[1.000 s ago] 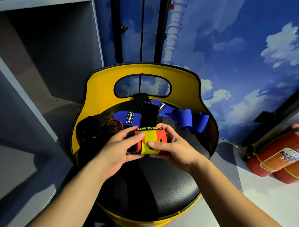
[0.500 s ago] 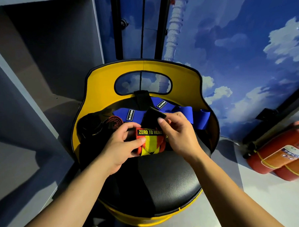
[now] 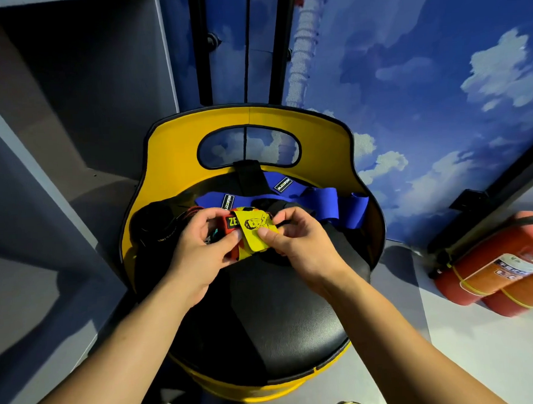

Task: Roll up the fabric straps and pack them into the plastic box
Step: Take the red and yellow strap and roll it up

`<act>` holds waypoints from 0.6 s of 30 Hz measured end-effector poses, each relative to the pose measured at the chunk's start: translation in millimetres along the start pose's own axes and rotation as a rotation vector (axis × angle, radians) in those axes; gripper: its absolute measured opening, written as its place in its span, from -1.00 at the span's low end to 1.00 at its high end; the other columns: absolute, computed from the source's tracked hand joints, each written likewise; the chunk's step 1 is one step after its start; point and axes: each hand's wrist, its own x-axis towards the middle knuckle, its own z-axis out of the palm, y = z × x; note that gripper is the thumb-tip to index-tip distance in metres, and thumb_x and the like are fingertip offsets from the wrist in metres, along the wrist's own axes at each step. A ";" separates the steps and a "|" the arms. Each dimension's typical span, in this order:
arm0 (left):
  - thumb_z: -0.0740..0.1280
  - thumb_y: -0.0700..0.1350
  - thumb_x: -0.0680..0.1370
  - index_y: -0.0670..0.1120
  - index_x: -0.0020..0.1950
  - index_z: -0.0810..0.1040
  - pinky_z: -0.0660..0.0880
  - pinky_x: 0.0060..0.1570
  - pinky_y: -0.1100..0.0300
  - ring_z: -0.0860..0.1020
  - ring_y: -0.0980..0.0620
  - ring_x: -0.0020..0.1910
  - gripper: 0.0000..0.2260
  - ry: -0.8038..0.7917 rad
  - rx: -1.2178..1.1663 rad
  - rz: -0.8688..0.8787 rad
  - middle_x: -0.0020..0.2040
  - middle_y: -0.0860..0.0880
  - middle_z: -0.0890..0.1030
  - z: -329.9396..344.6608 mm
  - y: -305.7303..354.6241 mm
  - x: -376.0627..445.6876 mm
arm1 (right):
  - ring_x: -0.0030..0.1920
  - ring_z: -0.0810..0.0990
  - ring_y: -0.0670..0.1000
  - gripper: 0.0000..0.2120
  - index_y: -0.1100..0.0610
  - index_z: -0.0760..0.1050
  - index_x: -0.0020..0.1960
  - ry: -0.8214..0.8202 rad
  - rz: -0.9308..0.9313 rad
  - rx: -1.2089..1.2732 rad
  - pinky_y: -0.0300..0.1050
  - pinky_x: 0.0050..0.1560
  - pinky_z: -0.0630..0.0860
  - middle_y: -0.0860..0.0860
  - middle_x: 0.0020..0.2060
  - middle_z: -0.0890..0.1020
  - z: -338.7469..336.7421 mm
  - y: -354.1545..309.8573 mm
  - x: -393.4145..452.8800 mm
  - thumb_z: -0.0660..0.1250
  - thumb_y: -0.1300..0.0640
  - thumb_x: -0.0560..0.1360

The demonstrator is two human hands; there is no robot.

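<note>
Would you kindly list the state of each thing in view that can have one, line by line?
Red and yellow fabric strap: partly rolled, yellow end held loose over the roll.
Left hand: grips the red roll.
Right hand: pinches the yellow end.
Blue fabric strap: unrolled, lying along the chair's back edge.
Dark fabric strap: lying bunched on the seat's left side.
Black and yellow round chair: upright, carrying the straps.
Red fire extinguishers: lying on the floor, bound together.

Two hands: left hand (image 3: 200, 256) and right hand (image 3: 297, 243). One red-and-yellow strap (image 3: 251, 230) between them. One blue strap (image 3: 320, 199) (two small black labels on it). One dark rolled bundle (image 3: 156, 222). One yellow chair (image 3: 171, 151). Two red fire extinguishers (image 3: 500, 268), lying side by side.
</note>
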 end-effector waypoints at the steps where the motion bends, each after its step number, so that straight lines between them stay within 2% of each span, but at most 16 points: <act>1: 0.41 -0.35 0.54 0.04 0.11 0.55 0.64 -0.01 -0.16 0.64 -0.11 0.15 -0.69 0.020 -0.012 0.002 0.18 -0.02 0.65 0.7 0.4 0.0 | -0.38 0.51 -0.09 -0.75 0.12 0.43 -0.02 0.007 0.004 -0.017 -0.28 -0.30 0.45 -0.06 -0.42 0.55 0.8 3.2 0.5 0.49 0.29 0.47; 4: 0.40 -0.36 0.53 0.01 0.13 0.55 0.66 -0.06 -0.11 0.66 -0.09 0.11 -0.69 0.047 -0.059 -0.017 0.17 -0.05 0.65 2.2 1.4 -1.1 | -0.33 0.51 -0.07 -0.66 0.05 0.41 0.04 0.033 0.045 -0.132 -0.26 -0.29 0.44 -0.09 -0.40 0.56 0.7 12.6 2.2 0.55 0.18 0.45; 6: 0.40 -0.36 0.53 -0.02 0.16 0.55 0.66 -0.09 -0.10 0.66 -0.10 0.11 -0.69 0.043 -0.098 -0.044 0.17 -0.07 0.65 2.8 2.3 -1.4 | -0.34 0.53 -0.10 -0.57 0.00 0.41 0.16 0.061 0.064 -0.213 -0.26 -0.27 0.45 -0.10 -0.39 0.57 0.6 14.5 2.8 0.57 0.10 0.43; 8: 0.40 -0.35 0.53 -0.03 0.18 0.55 0.66 -0.11 -0.12 0.66 -0.13 0.11 -0.70 0.038 -0.134 -0.081 0.17 -0.09 0.64 1.5 2.6 -0.7 | -0.29 0.61 -0.08 -0.42 -0.04 0.38 0.29 0.081 0.051 -0.262 -0.20 -0.19 0.52 -0.05 -0.30 0.59 0.1 14.0 3.1 0.59 0.00 0.39; 11: 0.39 -0.31 0.55 -0.03 0.19 0.56 0.64 -0.11 -0.15 0.66 -0.16 0.11 -0.72 0.004 -0.191 -0.139 0.17 -0.12 0.64 -3.2 3.3 0.5 | -0.22 0.57 -0.14 -0.31 -0.08 0.38 0.38 0.123 0.024 -0.406 -0.23 -0.15 0.53 -0.07 -0.22 0.56 -3.3 13.3 4.0 0.58 -0.17 0.35; 12: 0.39 -0.30 0.55 -0.02 0.20 0.56 0.64 -0.09 -0.17 0.66 -0.16 0.11 -0.72 -0.008 -0.200 -0.157 0.18 -0.12 0.64 -4.6 3.2 1.0 | -0.16 0.57 -0.16 -0.28 -0.12 0.38 0.40 0.118 0.019 -0.446 -0.21 -0.07 0.56 -0.08 -0.16 0.55 -5.3 12.9 3.9 0.56 -0.24 0.33; 14: 0.37 -0.25 0.58 -0.01 0.23 0.56 0.63 -0.05 -0.22 0.67 -0.18 0.10 -0.74 -0.036 -0.219 -0.197 0.19 -0.13 0.64 -5.5 4.0 0.6 | 0.06 0.62 -0.14 -0.20 -0.26 0.36 0.44 0.045 0.071 -0.363 -0.08 0.18 0.58 -0.06 0.08 0.58 -7.4 12.2 3.5 0.55 -0.35 0.27; 15: 0.36 -0.22 0.58 -0.02 0.26 0.55 0.63 -0.03 -0.23 0.67 -0.19 0.10 -0.74 -0.061 -0.234 -0.213 0.19 -0.13 0.65 -4.6 5.4 -0.4 | 0.16 0.62 -0.12 -0.19 -0.32 0.33 0.45 -0.017 0.125 -0.240 -0.02 0.24 0.56 -0.08 0.20 0.59 -6.3 9.9 1.2 0.55 -0.34 0.27; 18: 0.44 -0.08 0.52 -0.04 0.31 0.51 0.63 -0.03 -0.20 0.68 -0.18 0.10 -0.62 -0.151 -0.218 -0.198 0.19 -0.13 0.65 -1.5 7.8 -3.8 | 0.20 0.64 -0.05 -0.28 -0.26 0.33 0.46 -0.153 0.201 -0.008 -0.02 0.10 0.61 -0.13 0.24 0.63 -2.6 3.9 -4.9 0.50 -0.16 0.36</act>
